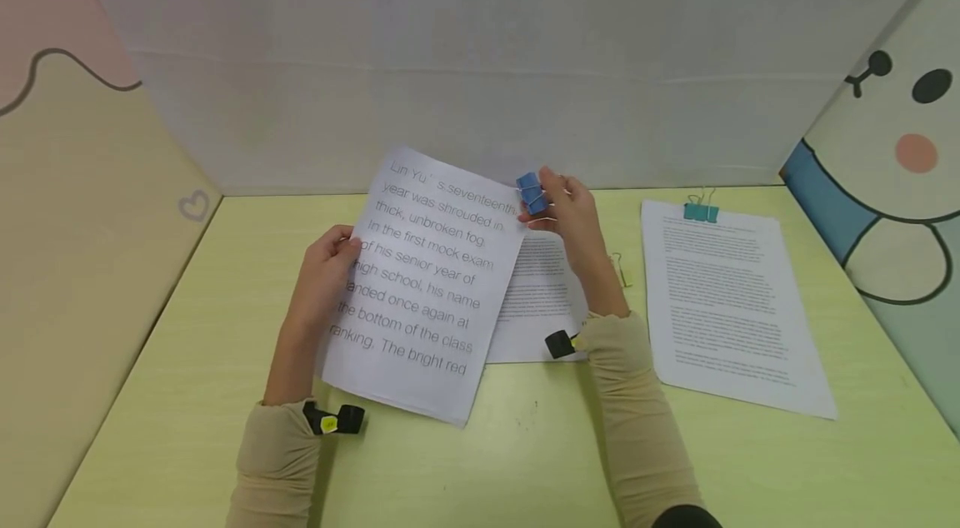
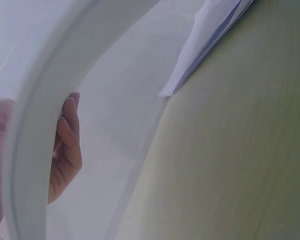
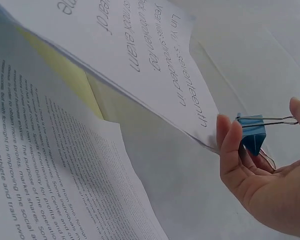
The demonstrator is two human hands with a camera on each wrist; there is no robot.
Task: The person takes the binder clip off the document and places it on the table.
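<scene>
A stack of large-print sheets (image 1: 420,286) is held up off the table, tilted. My left hand (image 1: 326,274) grips its left edge; in the left wrist view the fingers (image 2: 70,145) show beyond the curved paper edge. At the upper right corner, my right hand (image 1: 566,211) holds a blue binder clip (image 1: 532,193) by its wire handles. In the right wrist view the clip (image 3: 252,132) sits beside the sheets' corner, with fingertips touching the paper edge. Whether the clip's mouth is around the paper I cannot tell.
Behind the raised sheets, small-print pages (image 1: 536,295) lie on the table (image 1: 525,461). At right lies another small-print stack (image 1: 727,303) with a teal binder clip (image 1: 701,213) on its top edge. Yellowish clip wires (image 1: 621,270) show beside my right wrist. A white wall (image 1: 480,95) stands behind.
</scene>
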